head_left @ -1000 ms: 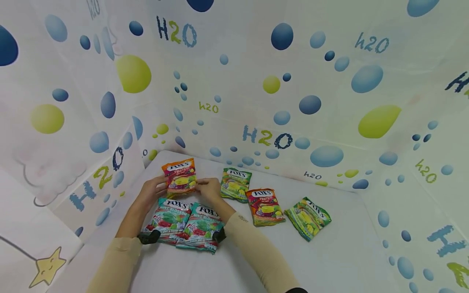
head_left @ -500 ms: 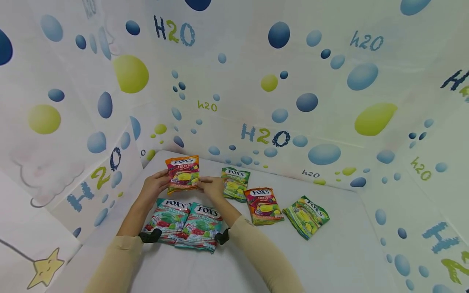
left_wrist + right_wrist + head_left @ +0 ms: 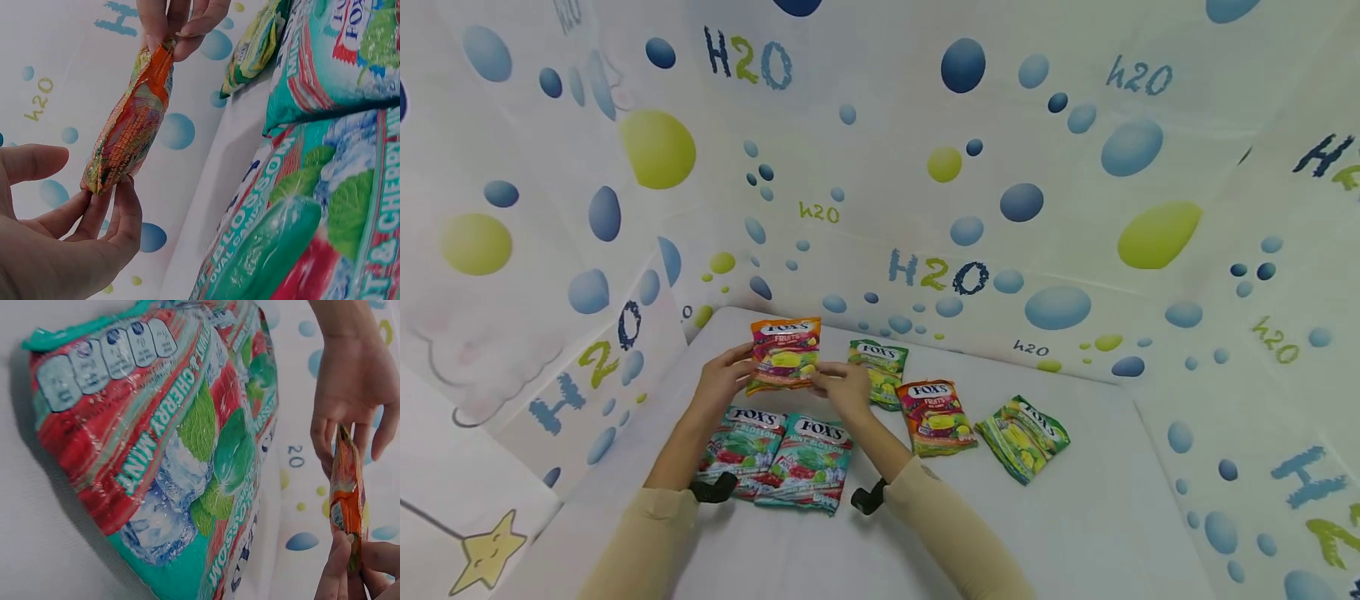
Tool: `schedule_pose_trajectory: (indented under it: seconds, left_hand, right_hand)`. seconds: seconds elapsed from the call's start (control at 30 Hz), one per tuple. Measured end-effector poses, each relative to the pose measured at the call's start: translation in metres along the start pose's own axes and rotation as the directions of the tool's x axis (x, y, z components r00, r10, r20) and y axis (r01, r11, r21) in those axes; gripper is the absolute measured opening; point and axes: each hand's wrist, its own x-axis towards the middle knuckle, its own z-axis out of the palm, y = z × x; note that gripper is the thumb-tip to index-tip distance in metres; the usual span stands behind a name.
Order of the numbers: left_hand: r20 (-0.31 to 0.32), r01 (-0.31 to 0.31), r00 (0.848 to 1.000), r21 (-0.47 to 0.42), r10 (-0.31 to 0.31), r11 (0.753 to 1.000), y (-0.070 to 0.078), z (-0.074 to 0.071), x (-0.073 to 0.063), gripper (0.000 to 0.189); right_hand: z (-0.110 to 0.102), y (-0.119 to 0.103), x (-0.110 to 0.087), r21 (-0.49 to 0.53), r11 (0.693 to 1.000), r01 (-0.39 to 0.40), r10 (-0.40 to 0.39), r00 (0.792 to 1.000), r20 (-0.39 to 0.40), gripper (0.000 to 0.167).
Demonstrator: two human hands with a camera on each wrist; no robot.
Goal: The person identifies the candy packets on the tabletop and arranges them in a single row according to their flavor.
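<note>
An orange-and-red bag of Fox's Fruits candy (image 3: pixel 786 354) hangs upright over the table in the head view. My right hand (image 3: pixel 846 390) pinches its lower right edge between thumb and fingers. At the opposite edge, the fingertips of my left hand (image 3: pixel 724 382) touch the bag; in the left wrist view that thumb (image 3: pixel 44 161) stands away from it. Below and nearer me lie two teal Mint Blossom candy bags (image 3: pixel 811 462), side by side, the left one (image 3: pixel 741 450) partly behind my left wrist.
Right of my hands lie a green Fox's candy bag (image 3: pixel 883 375), a second orange-and-red Fruits bag (image 3: pixel 936 421) and another green bag (image 3: pixel 1024 439), turned at an angle. White sheets (image 3: pixel 880 167) printed with bubbles and H2O wall the table at the back and sides.
The held Fruits bag has risen and shifted right, away from the teal bags, with both hands moving along. The bags on the table stay where they were; the head view has shifted slightly.
</note>
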Motion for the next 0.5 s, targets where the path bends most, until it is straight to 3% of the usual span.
schedule_pose_trajectory:
  seconds: [0.27, 0.5]
  left_hand:
    - [0.023, -0.029, 0.999, 0.042, 0.028, 0.999, 0.001, 0.014, -0.006, 0.06]
    - [0.037, -0.012, 0.999, 0.071, 0.009, 0.997, 0.001, 0.02, -0.007, 0.06]
  right_hand:
    - [-0.016, -0.009, -0.016, 0.024, 1.0, 0.015, -0.015, 1.0, 0.006, 0.016]
    - [-0.028, -0.013, -0.024, -0.016, 1.0, 0.024, -0.024, 1.0, 0.0, 0.017]
